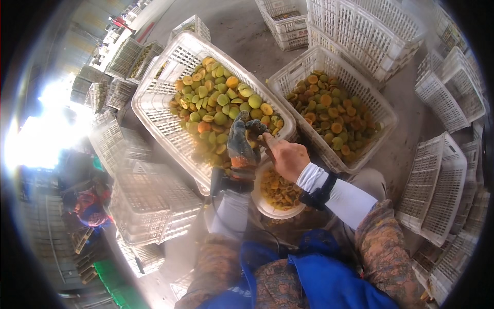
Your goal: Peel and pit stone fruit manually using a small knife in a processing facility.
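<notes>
My left hand [243, 143], in a worn dark and orange work glove, is raised over the near corner of a white plastic crate [154, 116] of green and orange fruit, many of them halves [222, 99]. Its fingers curl toward my bare right hand [286, 154], whose fingertips meet the glove's. Whether a fruit or a small tool lies between them is hidden. Below the hands stands a round white bucket [266, 208] with small orange-brown fruit pieces [279, 189]. To the right, a second white crate [308, 58] holds more orange and green halves [332, 112].
Stacked white crates stand behind the second crate [359, 34], at the left [154, 204] and at the right [432, 189]. A person in red and blue [92, 206] is at the far left, near wooden pallets [83, 239]. Concrete floor [235, 23] shows beyond the crates.
</notes>
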The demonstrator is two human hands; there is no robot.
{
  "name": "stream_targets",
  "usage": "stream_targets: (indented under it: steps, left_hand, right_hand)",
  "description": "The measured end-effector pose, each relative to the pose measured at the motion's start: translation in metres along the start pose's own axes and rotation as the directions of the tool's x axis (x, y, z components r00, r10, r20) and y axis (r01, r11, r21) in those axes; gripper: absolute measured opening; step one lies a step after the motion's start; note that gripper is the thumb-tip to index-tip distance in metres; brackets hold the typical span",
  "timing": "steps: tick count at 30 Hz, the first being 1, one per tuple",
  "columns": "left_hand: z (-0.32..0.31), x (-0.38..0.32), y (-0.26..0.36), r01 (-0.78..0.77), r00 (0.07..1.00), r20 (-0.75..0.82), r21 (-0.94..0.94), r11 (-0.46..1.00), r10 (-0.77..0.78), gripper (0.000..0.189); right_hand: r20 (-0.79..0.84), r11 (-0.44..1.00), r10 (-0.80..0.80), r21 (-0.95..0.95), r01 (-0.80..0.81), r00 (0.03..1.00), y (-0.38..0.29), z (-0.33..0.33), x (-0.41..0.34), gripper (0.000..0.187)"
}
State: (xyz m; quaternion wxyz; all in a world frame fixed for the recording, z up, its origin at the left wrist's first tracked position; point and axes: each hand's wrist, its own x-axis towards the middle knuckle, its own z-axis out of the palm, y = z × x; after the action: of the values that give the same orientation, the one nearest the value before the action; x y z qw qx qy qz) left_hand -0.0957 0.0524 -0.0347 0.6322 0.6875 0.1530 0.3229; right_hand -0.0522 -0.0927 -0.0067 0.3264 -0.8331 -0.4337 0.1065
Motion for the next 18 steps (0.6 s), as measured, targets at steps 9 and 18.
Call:
stream_targets:
  steps: [9, 18]
  left_hand:
    - [0.003, -0.005, 0.013, 0.111, 0.994, 0.037, -0.276, 0.955, -0.105, 0.042]
    - [0.004, -0.002, 0.030, -0.215, 0.976, 0.093, 0.242, 0.946, 0.198, 0.038]
  right_hand:
    - [-0.217, 0.928, -0.024, 0.359, 0.102, 0.976, 0.000, 0.015, 0.011, 0.028]
    - [-0.093, 0.952, 0.034, 0.305, -0.004, 0.995, -0.003, -0.002, 0.009, 0.027]
